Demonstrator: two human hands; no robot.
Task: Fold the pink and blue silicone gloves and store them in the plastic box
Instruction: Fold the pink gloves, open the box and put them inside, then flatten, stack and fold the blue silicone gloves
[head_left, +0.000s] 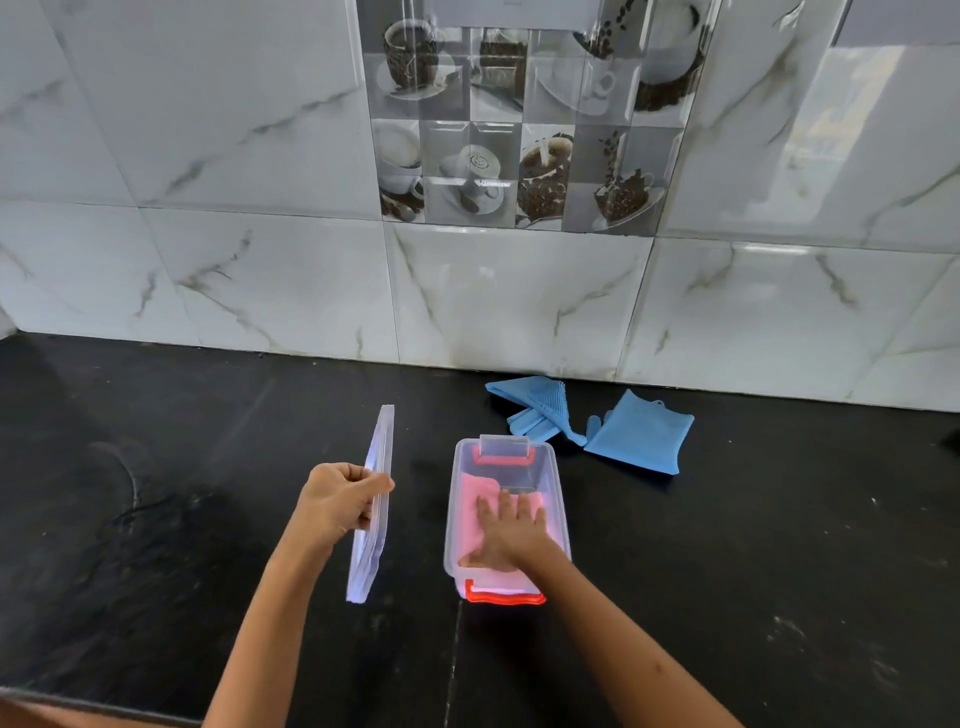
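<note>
Pink silicone gloves (475, 512), folded flat, lie inside the clear rectangular plastic box (555, 483), which stands open on the black stone counter (156, 493). The pink material covers the near part and the middle of the box floor; the far end of the box shows bare bottom. The box has an orange-red latch (503, 597) at the near short side and another one at the far short side, with a clear flap standing up above the far one.

The right hand (506, 535) is inside the box, palm down, fingers spread and stretched flat, pressing on the pink gloves. It grips nothing.

The left hand (340, 501) holds the clear plastic lid (371, 509) of the box, just to the left of the box. The lid stands on its edge, nearly vertical, and we see it from the side. The fingers are curled around the left face of the lid and the thumb lies over its upper edge, so the grip is closed on it.

Two blue silicone gloves (636, 436) lie on the counter behind the box and to its right, near the white marble-pattern wall tiles (260, 260). Both are outside the box. The left one shows its bristle side and its fingers, the right one looks folded flat.
</note>
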